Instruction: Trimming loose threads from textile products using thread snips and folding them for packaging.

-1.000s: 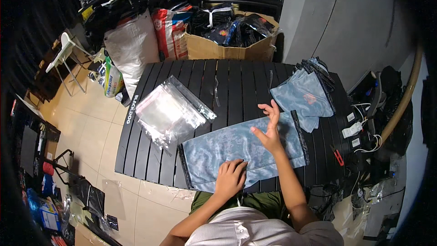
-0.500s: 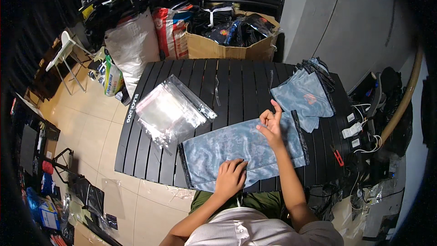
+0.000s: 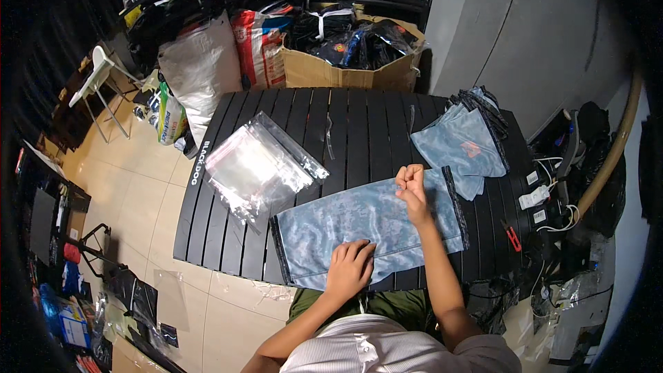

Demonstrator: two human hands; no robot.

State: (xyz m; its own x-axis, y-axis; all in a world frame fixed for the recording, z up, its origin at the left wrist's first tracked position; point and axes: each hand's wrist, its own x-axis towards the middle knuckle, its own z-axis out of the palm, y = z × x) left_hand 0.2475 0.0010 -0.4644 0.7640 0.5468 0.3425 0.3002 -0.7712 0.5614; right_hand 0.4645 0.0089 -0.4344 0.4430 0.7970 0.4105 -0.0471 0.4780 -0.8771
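Observation:
A blue-grey mottled piece of fabric [image 3: 373, 217] with dark bands at both short ends lies spread on the black slatted table [image 3: 359, 124] in front of me. My left hand [image 3: 350, 266] rests flat on its near edge, fingers stretched out. Over the right part of the cloth is my right hand [image 3: 412, 192], raised, its fingers curled in; whatever they hold, if anything, cannot be made out. Beyond it at the right lies a heap of matching blue-grey fabric pieces [image 3: 463, 145] with dark edging. Clear plastic bags [image 3: 259, 166] are stacked at the table's left.
Red thread snips [image 3: 512, 236] lie near the table's right edge. White cables and a power adapter [image 3: 534, 197] are just off that edge. Behind the table stand a cardboard box [image 3: 345, 72] of dark packed goods and a white sack [image 3: 200, 69]. A grey wall rises at the right.
My right hand's raised index finger has curled in and its fingers have closed. The left hand and the fabric have stayed in place.

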